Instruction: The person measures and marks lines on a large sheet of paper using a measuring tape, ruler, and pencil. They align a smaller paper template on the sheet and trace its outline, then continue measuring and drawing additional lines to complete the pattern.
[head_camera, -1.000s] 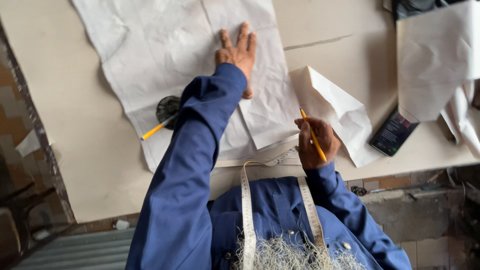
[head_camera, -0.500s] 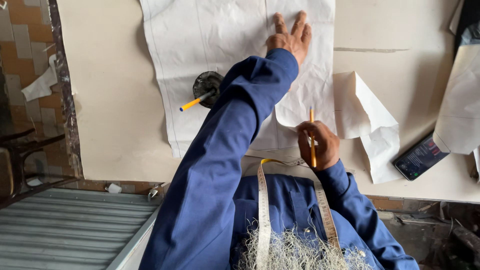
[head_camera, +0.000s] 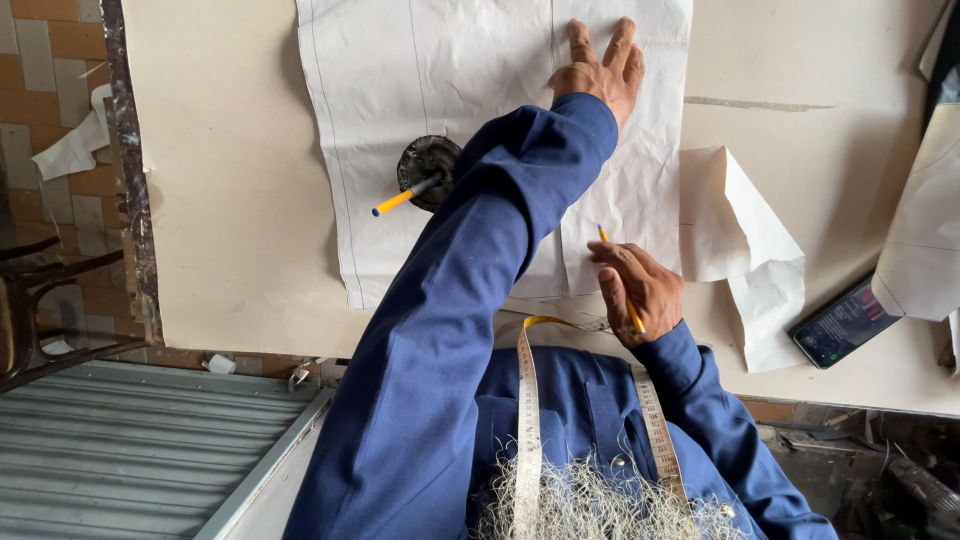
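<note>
While the left hand (head_camera: 598, 72) has stayed flat on the far part of the white paper sheet (head_camera: 450, 80), fingers spread, palm down, the right hand (head_camera: 640, 290) has changed a little. It was holding the yellow pencil (head_camera: 617, 275) nearly upright at the near edge. Now the pencil is tilted, with its tip on the sheet just inside that edge. Fingers are closed round the pencil in a writing grip.

My read: the sheet is pinned and the pencil is at the paper, so marking is in hand. I can't make out a fresh line under the tip.

The sheet lies far-centre on the table (head_camera: 230, 200), creased, with faint long ruled lines. On its left part sits a dark round weight (head_camera: 428, 165), with a second pencil (head_camera: 405, 197) lying against it and pointing left.

- Right of the sheet: a folded paper piece (head_camera: 740, 250), partly lifted.
- Further right, near edge: a phone (head_camera: 845, 325), screen lit.
- Right margin: more paper (head_camera: 925, 230).
- Tape measure (head_camera: 528, 400) hangs round the neck over the blue jacket.

The surface is a plain beige board with a scuffed edge. Left of it are a tiled floor (head_camera: 50, 100) and a dark chair frame (head_camera: 30, 300). Near left is a corrugated metal sheet (head_camera: 120, 440).
</note>
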